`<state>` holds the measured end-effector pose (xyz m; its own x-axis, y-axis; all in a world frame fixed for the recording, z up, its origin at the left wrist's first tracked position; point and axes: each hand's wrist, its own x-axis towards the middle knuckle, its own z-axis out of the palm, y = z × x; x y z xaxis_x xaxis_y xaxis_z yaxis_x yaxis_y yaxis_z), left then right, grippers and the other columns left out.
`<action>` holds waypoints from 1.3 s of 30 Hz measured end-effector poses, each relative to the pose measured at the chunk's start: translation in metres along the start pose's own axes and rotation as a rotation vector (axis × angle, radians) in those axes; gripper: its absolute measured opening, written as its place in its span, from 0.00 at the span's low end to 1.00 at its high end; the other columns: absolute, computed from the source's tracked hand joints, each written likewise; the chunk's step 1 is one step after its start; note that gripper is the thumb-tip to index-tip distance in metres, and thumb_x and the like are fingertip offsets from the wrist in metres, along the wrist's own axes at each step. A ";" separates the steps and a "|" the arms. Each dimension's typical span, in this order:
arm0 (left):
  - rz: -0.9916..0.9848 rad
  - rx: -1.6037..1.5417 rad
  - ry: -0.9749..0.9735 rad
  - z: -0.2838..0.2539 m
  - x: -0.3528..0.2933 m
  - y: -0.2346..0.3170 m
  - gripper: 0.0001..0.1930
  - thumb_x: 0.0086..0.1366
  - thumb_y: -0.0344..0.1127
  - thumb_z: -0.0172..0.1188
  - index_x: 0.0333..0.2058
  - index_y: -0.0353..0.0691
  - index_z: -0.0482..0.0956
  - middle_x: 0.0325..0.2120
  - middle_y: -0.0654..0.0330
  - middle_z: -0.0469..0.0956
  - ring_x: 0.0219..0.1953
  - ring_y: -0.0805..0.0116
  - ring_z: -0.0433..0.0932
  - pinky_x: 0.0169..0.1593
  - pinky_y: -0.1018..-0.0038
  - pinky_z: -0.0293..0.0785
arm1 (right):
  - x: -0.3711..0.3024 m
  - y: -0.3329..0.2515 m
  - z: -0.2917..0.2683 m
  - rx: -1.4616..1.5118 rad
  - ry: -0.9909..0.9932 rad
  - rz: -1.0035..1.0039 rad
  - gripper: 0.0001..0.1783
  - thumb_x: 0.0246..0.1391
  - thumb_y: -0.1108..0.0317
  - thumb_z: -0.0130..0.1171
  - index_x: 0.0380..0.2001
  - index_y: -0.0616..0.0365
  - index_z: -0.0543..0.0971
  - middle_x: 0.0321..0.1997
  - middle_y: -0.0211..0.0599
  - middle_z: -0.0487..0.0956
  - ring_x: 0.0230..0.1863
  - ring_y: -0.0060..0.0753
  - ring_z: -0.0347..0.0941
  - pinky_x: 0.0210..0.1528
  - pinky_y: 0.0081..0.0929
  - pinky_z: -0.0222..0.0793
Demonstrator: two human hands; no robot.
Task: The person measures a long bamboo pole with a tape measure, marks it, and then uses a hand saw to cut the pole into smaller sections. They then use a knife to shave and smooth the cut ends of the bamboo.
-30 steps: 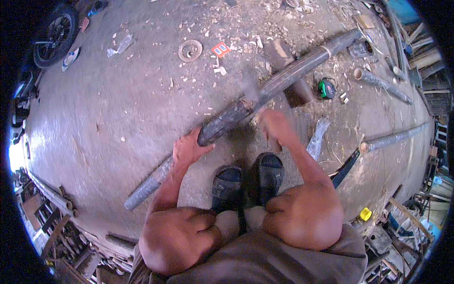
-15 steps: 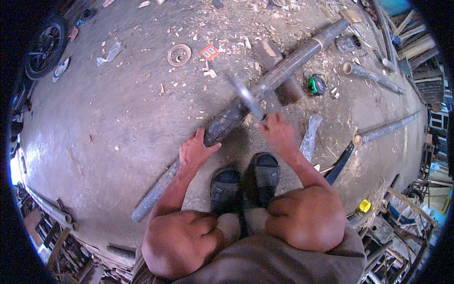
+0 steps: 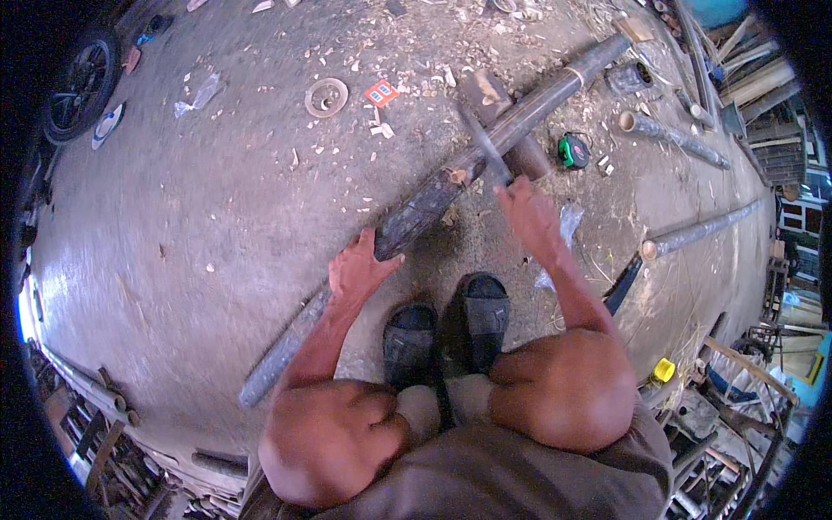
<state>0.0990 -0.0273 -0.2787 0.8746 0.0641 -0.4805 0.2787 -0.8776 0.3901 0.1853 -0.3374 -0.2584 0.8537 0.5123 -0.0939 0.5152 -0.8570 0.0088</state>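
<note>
A long dark bamboo pole (image 3: pixel 425 204) lies slantwise from near left to far right, its far part propped across a short wooden block (image 3: pixel 527 156). My left hand (image 3: pixel 360 263) is wrapped over the pole's nearer half, thumb apart from the fingers. In my right hand (image 3: pixel 531 211) is a knife, gripped by its handle. The knife's blade (image 3: pixel 484 140), smeared by motion, crosses above the pole near the block. A pale cut patch shows on the pole just nearer than the blade. My sandalled feet are below the pole.
Wood chips litter the far floor around a round dish (image 3: pixel 327 98) and an orange packet (image 3: pixel 381 93). Right of the block lies a green-black tape measure (image 3: pixel 574 152). Two bamboo lengths (image 3: pixel 685 143) (image 3: pixel 706 232), a dark saw-like blade (image 3: pixel 622 284) and clear plastic (image 3: pixel 569 224) lie to the right.
My right hand and the knife have moved farther away along the pole, toward the block. A pale patch now shows on the pole where the blade was. My left hand stays in place.
</note>
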 end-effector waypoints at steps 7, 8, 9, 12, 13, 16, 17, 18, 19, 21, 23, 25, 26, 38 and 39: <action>0.083 0.091 0.182 0.016 -0.007 -0.007 0.43 0.53 0.58 0.73 0.60 0.39 0.69 0.46 0.46 0.80 0.47 0.43 0.82 0.47 0.51 0.80 | 0.006 -0.029 -0.019 0.284 -0.131 0.276 0.26 0.66 0.44 0.52 0.43 0.60 0.76 0.27 0.56 0.82 0.33 0.61 0.83 0.34 0.55 0.78; 0.090 0.076 0.172 0.017 -0.008 -0.007 0.43 0.53 0.58 0.73 0.60 0.39 0.69 0.47 0.46 0.80 0.47 0.43 0.82 0.47 0.51 0.80 | 0.012 -0.017 -0.018 0.453 -0.097 0.458 0.26 0.67 0.44 0.52 0.43 0.61 0.75 0.27 0.56 0.82 0.33 0.62 0.82 0.34 0.55 0.78; 0.115 0.061 0.162 0.025 -0.004 0.000 0.42 0.53 0.58 0.73 0.60 0.39 0.69 0.47 0.45 0.80 0.47 0.43 0.82 0.47 0.51 0.80 | 0.004 -0.010 -0.017 0.363 -0.162 0.415 0.26 0.67 0.45 0.52 0.42 0.61 0.75 0.27 0.57 0.82 0.33 0.62 0.82 0.34 0.55 0.78; 0.121 0.072 0.183 0.019 -0.003 0.003 0.41 0.54 0.58 0.73 0.60 0.38 0.69 0.46 0.45 0.80 0.46 0.43 0.82 0.47 0.51 0.80 | 0.000 -0.014 -0.002 0.175 -0.261 0.196 0.25 0.66 0.46 0.54 0.41 0.62 0.75 0.28 0.57 0.82 0.32 0.63 0.82 0.33 0.55 0.77; 0.104 0.080 0.181 0.018 -0.005 0.003 0.41 0.54 0.57 0.73 0.60 0.38 0.69 0.46 0.45 0.80 0.46 0.43 0.82 0.47 0.52 0.80 | -0.011 -0.026 0.023 0.134 -0.260 0.099 0.24 0.66 0.47 0.54 0.40 0.62 0.75 0.28 0.57 0.82 0.31 0.63 0.81 0.33 0.55 0.77; 0.080 0.078 0.163 0.017 -0.006 -0.004 0.42 0.54 0.58 0.73 0.60 0.39 0.69 0.46 0.45 0.80 0.46 0.42 0.83 0.47 0.51 0.80 | 0.002 -0.005 0.005 0.205 -0.017 0.157 0.23 0.66 0.47 0.55 0.40 0.61 0.75 0.28 0.55 0.82 0.30 0.61 0.81 0.31 0.54 0.77; 0.074 0.073 0.160 0.015 -0.008 -0.006 0.43 0.54 0.59 0.73 0.61 0.39 0.69 0.46 0.44 0.80 0.46 0.42 0.83 0.47 0.51 0.80 | 0.006 -0.003 0.002 0.236 0.006 0.183 0.23 0.66 0.47 0.55 0.39 0.60 0.75 0.28 0.54 0.82 0.30 0.60 0.81 0.30 0.53 0.77; 0.057 0.057 0.131 0.016 -0.004 -0.002 0.43 0.53 0.60 0.73 0.60 0.40 0.70 0.46 0.43 0.81 0.46 0.41 0.83 0.48 0.51 0.80 | 0.007 0.005 -0.006 0.250 0.028 0.223 0.23 0.66 0.47 0.55 0.39 0.60 0.75 0.28 0.53 0.82 0.29 0.60 0.81 0.29 0.52 0.77; 0.038 0.042 0.103 0.016 0.000 0.001 0.43 0.53 0.61 0.72 0.60 0.40 0.71 0.45 0.42 0.81 0.46 0.41 0.83 0.49 0.51 0.79 | 0.004 0.003 0.000 0.240 -0.050 0.215 0.23 0.66 0.46 0.55 0.39 0.59 0.75 0.27 0.52 0.82 0.29 0.59 0.81 0.28 0.52 0.76; 0.004 0.003 0.024 0.012 0.004 -0.008 0.43 0.52 0.64 0.72 0.59 0.40 0.72 0.45 0.41 0.82 0.47 0.40 0.83 0.51 0.50 0.78 | 0.000 -0.027 0.012 0.273 -0.174 0.146 0.24 0.66 0.45 0.54 0.41 0.58 0.75 0.27 0.52 0.83 0.30 0.58 0.82 0.31 0.54 0.77; 0.039 -0.073 -0.092 0.011 0.017 -0.009 0.44 0.51 0.67 0.71 0.58 0.40 0.74 0.44 0.39 0.83 0.48 0.39 0.83 0.52 0.50 0.77 | -0.027 -0.060 0.018 0.311 -0.262 0.081 0.27 0.65 0.42 0.53 0.45 0.58 0.76 0.28 0.52 0.84 0.33 0.57 0.84 0.38 0.58 0.79; 0.057 -0.132 -0.097 0.012 0.021 -0.007 0.45 0.50 0.68 0.71 0.58 0.39 0.75 0.44 0.39 0.83 0.49 0.40 0.83 0.53 0.50 0.77 | -0.023 -0.037 0.024 0.497 -0.111 0.325 0.26 0.66 0.42 0.52 0.44 0.57 0.75 0.27 0.52 0.84 0.31 0.59 0.84 0.37 0.59 0.78; 0.043 -0.148 -0.090 0.009 0.018 -0.015 0.45 0.50 0.68 0.71 0.57 0.38 0.76 0.44 0.39 0.83 0.49 0.40 0.82 0.53 0.50 0.76 | -0.017 -0.036 0.028 0.609 -0.033 0.429 0.26 0.66 0.42 0.52 0.44 0.56 0.75 0.27 0.51 0.84 0.30 0.59 0.83 0.36 0.60 0.78; 0.102 -0.057 0.034 0.014 0.012 -0.008 0.42 0.51 0.67 0.71 0.56 0.42 0.77 0.43 0.42 0.84 0.46 0.37 0.83 0.52 0.49 0.77 | -0.019 -0.017 0.014 0.288 -0.074 0.278 0.27 0.65 0.40 0.54 0.36 0.56 0.73 0.22 0.50 0.80 0.27 0.65 0.80 0.30 0.58 0.76; 0.102 -0.051 0.007 0.014 0.016 -0.004 0.42 0.50 0.67 0.71 0.56 0.42 0.77 0.43 0.42 0.84 0.46 0.37 0.83 0.52 0.49 0.77 | -0.025 -0.022 0.015 0.264 -0.107 0.230 0.27 0.66 0.40 0.53 0.36 0.57 0.73 0.22 0.50 0.80 0.27 0.64 0.80 0.30 0.57 0.77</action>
<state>0.1059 -0.0298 -0.2991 0.9022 -0.0213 -0.4309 0.2075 -0.8542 0.4768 0.1518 -0.3322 -0.2709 0.9250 0.3079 -0.2228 0.2618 -0.9411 -0.2139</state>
